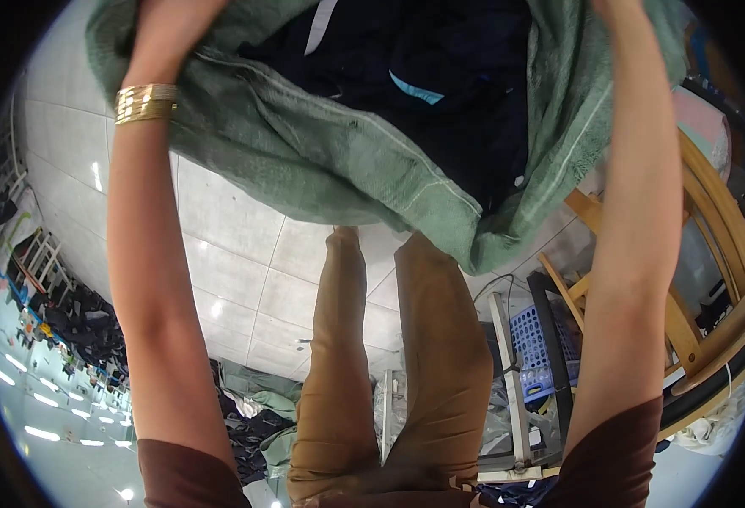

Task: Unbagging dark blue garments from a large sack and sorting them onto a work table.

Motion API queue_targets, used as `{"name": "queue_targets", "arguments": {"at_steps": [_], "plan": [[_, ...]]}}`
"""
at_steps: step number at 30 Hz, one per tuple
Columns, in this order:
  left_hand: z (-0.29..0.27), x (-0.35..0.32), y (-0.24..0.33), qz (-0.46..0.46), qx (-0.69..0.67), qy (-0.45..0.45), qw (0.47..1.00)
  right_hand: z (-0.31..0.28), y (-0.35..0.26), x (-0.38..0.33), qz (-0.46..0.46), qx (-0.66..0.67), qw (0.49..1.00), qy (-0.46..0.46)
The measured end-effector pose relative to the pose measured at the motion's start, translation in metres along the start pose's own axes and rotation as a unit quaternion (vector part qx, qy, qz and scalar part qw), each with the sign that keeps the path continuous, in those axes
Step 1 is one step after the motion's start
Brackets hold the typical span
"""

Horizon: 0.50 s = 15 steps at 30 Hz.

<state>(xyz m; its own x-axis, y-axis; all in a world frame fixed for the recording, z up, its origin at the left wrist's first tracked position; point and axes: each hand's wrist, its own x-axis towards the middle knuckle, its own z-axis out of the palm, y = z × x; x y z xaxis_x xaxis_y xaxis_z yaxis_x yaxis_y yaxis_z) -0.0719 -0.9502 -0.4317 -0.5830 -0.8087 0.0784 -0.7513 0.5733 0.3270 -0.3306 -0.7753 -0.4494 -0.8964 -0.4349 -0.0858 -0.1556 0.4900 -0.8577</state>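
A large green cloth [305, 127] spreads across the top of the head view, its seamed edge drooping toward my legs. Dark navy fabric [457, 51] lies bundled inside it, with a light blue strip [416, 88] and a white strip [320, 27] showing. My left hand [178, 21], below which a gold bracelet circles the wrist, grips the cloth's left side. On the other side my right hand [619, 7] has hold of the cloth near the upper edge. The fingers of both hands are largely cut off or covered by folds.
Pale tiles [228, 229] cover the floor. A wooden chair [702, 254] stands at the right, near a blue plastic basket [541, 347] and a metal frame [512, 381]. Dark garments [85, 322] are heaped at the far left; more cloth [262, 406] lies by my legs.
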Motion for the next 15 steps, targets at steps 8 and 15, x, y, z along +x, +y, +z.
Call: {"name": "queue_targets", "arguments": {"at_steps": [8,15], "plan": [[0.071,-0.112,0.037,0.330,-0.039,-0.121,0.936,0.041,0.089,-0.166,-0.147,-0.093,0.983,0.050],[0.128,-0.134,0.002,0.205,0.191,-0.225,0.933,0.084,0.098,-0.121,0.165,-0.042,0.983,0.065]]}}
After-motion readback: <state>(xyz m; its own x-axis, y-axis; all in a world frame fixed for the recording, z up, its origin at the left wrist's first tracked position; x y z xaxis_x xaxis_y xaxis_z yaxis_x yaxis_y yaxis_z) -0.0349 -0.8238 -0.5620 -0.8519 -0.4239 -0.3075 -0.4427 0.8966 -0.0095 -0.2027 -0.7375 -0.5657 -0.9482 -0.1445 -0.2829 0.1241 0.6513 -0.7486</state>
